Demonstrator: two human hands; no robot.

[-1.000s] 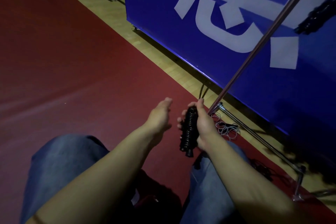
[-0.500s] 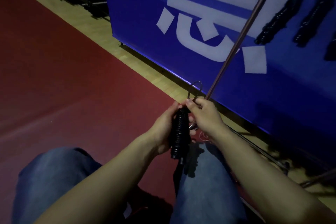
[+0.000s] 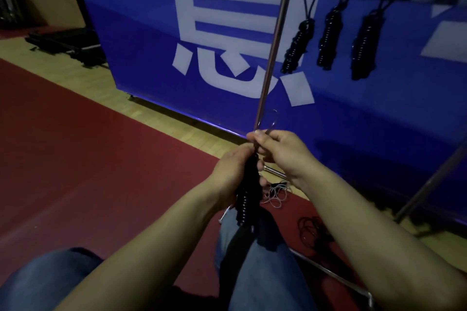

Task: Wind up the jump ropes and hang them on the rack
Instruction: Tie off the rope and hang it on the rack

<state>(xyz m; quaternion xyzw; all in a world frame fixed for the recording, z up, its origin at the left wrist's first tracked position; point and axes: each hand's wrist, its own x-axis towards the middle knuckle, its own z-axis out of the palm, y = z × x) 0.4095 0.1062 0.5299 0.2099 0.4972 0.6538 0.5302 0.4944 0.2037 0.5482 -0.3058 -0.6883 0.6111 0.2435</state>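
Note:
A wound-up black jump rope bundle (image 3: 246, 203) stands upright in front of me, gripped around its upper part by my left hand (image 3: 231, 174). My right hand (image 3: 280, 151) pinches the thin loop (image 3: 271, 121) that sticks up from the bundle's top. The metal rack (image 3: 274, 40) rises just behind my hands, with its crossbar at the top right. Three wound black rope bundles (image 3: 328, 40) hang from that bar by their loops.
A blue banner wall (image 3: 141, 40) with white characters stands behind the rack. Loose pale cord (image 3: 276, 194) and a dark tangled rope (image 3: 312, 231) lie on the red floor by the rack's base bars (image 3: 331, 275). Dark equipment (image 3: 65, 43) sits at the far left.
The bundle passed from my right hand into my left hand. My right hand moved up to pinch the loop. My view rose, bringing the crossbar and hanging bundles into sight.

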